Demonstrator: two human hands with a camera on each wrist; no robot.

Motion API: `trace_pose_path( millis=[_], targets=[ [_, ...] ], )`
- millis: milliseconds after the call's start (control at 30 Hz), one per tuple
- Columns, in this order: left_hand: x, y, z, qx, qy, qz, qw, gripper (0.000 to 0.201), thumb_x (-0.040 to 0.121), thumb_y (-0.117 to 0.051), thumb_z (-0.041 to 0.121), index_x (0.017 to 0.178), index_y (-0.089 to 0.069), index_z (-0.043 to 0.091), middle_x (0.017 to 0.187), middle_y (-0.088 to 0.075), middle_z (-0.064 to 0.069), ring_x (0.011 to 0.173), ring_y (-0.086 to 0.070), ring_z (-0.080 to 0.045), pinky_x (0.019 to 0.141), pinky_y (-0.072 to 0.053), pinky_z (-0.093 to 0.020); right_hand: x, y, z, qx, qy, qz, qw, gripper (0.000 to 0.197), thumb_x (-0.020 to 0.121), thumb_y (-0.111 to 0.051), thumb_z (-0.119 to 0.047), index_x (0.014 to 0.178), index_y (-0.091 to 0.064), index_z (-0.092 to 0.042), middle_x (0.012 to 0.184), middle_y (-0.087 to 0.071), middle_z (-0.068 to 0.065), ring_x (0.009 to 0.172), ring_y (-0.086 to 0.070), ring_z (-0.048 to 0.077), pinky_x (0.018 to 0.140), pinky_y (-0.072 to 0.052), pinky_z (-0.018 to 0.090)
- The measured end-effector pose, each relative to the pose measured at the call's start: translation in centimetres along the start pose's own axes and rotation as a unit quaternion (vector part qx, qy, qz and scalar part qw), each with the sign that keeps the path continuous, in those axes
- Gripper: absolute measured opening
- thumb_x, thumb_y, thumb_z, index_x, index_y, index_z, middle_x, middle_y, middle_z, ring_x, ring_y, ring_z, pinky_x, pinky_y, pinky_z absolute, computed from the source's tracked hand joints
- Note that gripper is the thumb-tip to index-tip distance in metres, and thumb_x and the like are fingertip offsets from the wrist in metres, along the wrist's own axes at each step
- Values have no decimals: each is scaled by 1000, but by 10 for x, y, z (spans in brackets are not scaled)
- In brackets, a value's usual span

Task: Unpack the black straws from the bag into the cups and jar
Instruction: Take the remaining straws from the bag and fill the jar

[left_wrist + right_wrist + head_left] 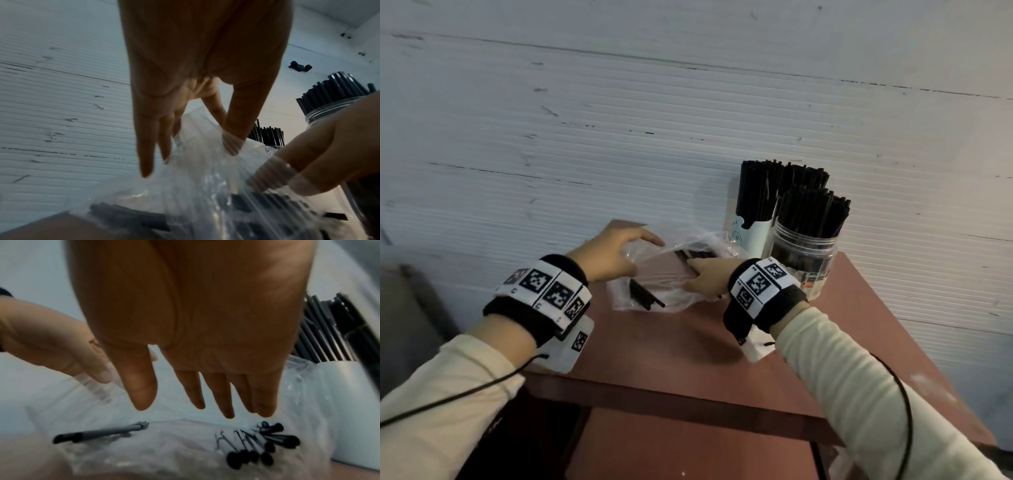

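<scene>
A clear plastic bag [626, 298] lies on the brown table [688, 349] with a few black straws [645, 296] left inside. My left hand [616, 253] arches over the bag's left side, and its thumb and forefinger [230, 129] pinch the film and hold it up. My right hand [702, 277] reaches into the bag from the right with straight, spread fingers [195, 394] just above a small cluster of straws [257, 446]; it holds nothing. A white cup [751, 233] and a clear jar [804, 260] at the back right are packed with upright black straws.
A white ribbed wall [619, 137] rises right behind the table. Cup and jar stand close to my right wrist, near the table's right edge. One straw [98, 433] lies apart from the cluster, in the bag's left part. Bare tabletop stretches toward me.
</scene>
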State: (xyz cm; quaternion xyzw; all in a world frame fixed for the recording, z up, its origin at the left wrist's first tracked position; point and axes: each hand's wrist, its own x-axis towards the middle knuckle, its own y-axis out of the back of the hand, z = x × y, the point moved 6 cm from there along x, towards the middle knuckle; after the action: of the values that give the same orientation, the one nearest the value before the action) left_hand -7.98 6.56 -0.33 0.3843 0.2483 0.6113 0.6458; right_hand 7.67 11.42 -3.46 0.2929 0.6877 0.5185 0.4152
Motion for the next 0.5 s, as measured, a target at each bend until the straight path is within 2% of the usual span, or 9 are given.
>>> trace_pose_path(
  millis=[33, 100, 200, 300, 400, 500],
  targets=[
    [1, 0, -2, -10, 0, -7, 1000, 59, 80, -63, -9, 121, -58, 34, 133, -46, 13, 116, -47, -10, 78, -36, -13, 3, 1, 3, -12, -14, 1, 1000, 55, 99, -44, -40, 145, -36, -11, 145, -44, 11, 133, -42, 26, 104, -32, 29],
    [3, 1, -3, -27, -4, -11, 1000, 58, 81, -63, -10, 125, -59, 28, 132, -47, 11, 127, -44, -13, 89, -35, -17, 10, 2, 10, -32, -46, 12, 998, 63, 97, -47, -43, 149, -28, -13, 151, -36, 11, 138, -35, 27, 110, -28, 32],
    [7, 0, -2, -55, -20, -21, 998, 56, 81, -65, -10, 121, -59, 28, 127, -47, 15, 128, -42, -8, 95, -33, -20, 31, 2, 18, -52, -67, 34, 996, 65, 89, -56, -50, 142, -42, -16, 143, -48, 8, 130, -45, 28, 110, -35, 39],
    [9, -3, -1, -71, -27, -35, 997, 56, 82, -66, -9, 121, -57, 30, 124, -44, 23, 123, -43, -3, 95, -34, -21, 51, -1, 28, -54, -89, 51, 993, 70, 78, -61, -60, 135, -51, -22, 134, -56, 6, 122, -52, 29, 104, -42, 43],
    [14, -3, -4, -93, -31, -26, 995, 53, 82, -66, -9, 121, -59, 26, 122, -47, 25, 122, -44, -1, 94, -34, -20, 59, -2, 32, -46, -97, 67, 992, 58, 83, -57, -51, 132, -53, -21, 131, -58, 6, 119, -54, 28, 102, -43, 43],
    [18, 1, -9, -111, -30, -1, 993, 49, 82, -67, -7, 119, -62, 24, 131, -54, 14, 127, -44, -2, 98, -35, -20, 49, 1, 24, -38, -77, 77, 993, 46, 85, -58, -38, 128, -56, -25, 126, -61, 2, 113, -56, 24, 101, -44, 39]
  ],
)
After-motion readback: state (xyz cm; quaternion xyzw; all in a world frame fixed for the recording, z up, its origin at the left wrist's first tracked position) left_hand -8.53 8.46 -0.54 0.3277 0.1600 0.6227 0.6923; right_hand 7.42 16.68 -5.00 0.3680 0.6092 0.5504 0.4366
